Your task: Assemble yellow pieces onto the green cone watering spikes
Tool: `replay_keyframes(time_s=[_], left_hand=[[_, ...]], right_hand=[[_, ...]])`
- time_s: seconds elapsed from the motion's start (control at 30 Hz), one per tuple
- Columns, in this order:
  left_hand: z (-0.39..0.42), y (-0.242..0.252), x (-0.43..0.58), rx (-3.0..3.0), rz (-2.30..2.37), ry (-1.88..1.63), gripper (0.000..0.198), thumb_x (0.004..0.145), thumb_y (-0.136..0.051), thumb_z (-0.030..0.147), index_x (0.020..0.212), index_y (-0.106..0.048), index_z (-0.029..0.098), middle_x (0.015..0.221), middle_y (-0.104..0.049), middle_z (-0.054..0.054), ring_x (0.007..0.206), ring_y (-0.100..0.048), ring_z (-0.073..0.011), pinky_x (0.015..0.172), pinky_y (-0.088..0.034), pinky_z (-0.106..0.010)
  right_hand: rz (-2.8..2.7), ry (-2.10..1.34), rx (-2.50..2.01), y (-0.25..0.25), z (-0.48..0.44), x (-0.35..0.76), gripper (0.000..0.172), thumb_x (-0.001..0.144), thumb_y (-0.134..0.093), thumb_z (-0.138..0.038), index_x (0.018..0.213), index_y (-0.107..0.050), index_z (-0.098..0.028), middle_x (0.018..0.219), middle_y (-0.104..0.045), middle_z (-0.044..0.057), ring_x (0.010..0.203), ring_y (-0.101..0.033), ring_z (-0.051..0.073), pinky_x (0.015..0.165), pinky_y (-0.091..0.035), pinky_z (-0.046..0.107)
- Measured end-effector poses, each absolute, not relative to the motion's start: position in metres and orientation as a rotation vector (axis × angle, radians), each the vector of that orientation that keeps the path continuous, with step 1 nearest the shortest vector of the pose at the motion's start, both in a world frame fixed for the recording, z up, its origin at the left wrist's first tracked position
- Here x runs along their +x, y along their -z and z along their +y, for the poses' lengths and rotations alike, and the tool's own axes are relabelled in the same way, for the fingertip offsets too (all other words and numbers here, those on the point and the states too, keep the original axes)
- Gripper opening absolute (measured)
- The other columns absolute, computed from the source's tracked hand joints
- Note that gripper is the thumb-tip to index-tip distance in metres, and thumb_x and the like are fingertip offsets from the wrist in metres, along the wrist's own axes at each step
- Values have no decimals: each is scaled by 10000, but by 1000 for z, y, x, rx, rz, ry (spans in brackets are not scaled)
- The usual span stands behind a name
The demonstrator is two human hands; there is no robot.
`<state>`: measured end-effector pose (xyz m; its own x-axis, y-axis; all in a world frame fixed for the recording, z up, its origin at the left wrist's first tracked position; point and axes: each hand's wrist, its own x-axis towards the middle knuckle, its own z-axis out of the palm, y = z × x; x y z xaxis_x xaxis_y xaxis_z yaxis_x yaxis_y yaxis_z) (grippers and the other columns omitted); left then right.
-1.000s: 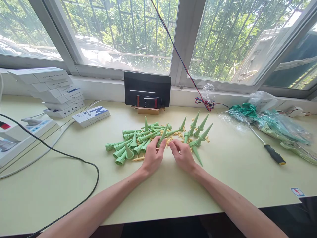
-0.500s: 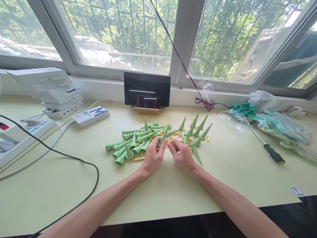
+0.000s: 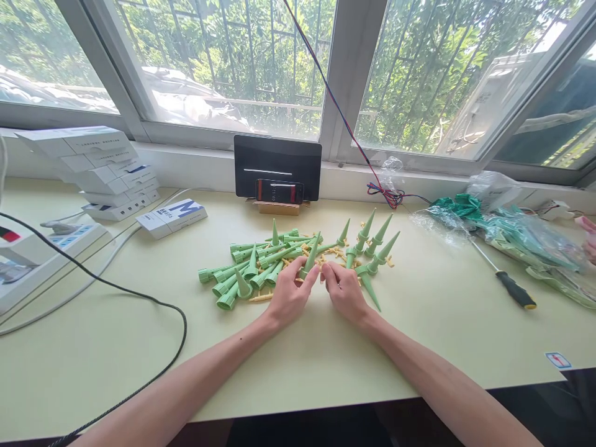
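Note:
Between the fingers of my left hand (image 3: 291,292) is a green plant watering spike (image 3: 311,253), its tip pointing up. My right hand (image 3: 344,288) is close to it, thumb and forefinger pinched on a small yellow valve (image 3: 320,264) at the spike's side; the fingers partly hide it. To the left lies a pile of green spikes (image 3: 228,287), some flat, some upright. Several spikes with yellow valves (image 3: 379,257) stand behind and right of my right hand. Loose yellow valves (image 3: 333,251) are scattered behind my hands.
A tablet (image 3: 278,164) and a phone (image 3: 279,191) stand by the window. White boxes (image 3: 105,161) are stacked at the left, near a power strip (image 3: 69,239) and a black cable (image 3: 153,301). Plastic bags (image 3: 526,236) and a screwdriver (image 3: 514,288) lie at the right.
My hands stay at the spike; my right fingers have curled slightly more around the valve. Something pink has come into view at the far right edge.

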<state>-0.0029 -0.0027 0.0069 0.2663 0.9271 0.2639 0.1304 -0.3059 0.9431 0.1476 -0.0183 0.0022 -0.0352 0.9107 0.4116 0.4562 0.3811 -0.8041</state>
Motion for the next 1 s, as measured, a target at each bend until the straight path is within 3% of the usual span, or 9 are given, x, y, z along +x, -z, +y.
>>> replay_keyframes(time_s=[0.27,0.43,0.67,1.0], left_hand=[[0,-7,-5,1531,850,-1097,329,913,-574,466,1041,-638,170,730,-553,-2,552,-494,-103,429,-426,-211],[1,-6,-3,1461,786,-1115,308,869,-646,432,1028,-629,169,873,-583,-43,681,-548,-133,413,-436,-200],[1,-7,-1,1398,798,-1134,264,883,-634,414,996,-599,178,851,-554,-13,572,-535,-96,385,-430,-200],[3,-6,-2,1314,808,-1137,265,884,-630,430,886,-571,171,826,-552,14,449,-471,-49,351,-386,-196]], right_hand=[[-1613,-617,-1270,-2,-18,148,460,1023,-352,-457,658,-477,-205,516,-422,-31,479,-385,120,515,-314,270],[-1567,-634,-1265,-3,-19,148,398,1013,-392,-454,723,-497,-203,566,-441,-35,506,-393,118,512,-319,262],[-1539,-727,-1189,-5,-21,147,246,973,-500,-439,979,-567,-203,808,-617,13,553,-521,120,518,-410,258],[-1549,-784,-1129,-4,-19,147,183,966,-524,-387,976,-544,-205,909,-602,20,569,-561,108,529,-441,263]])
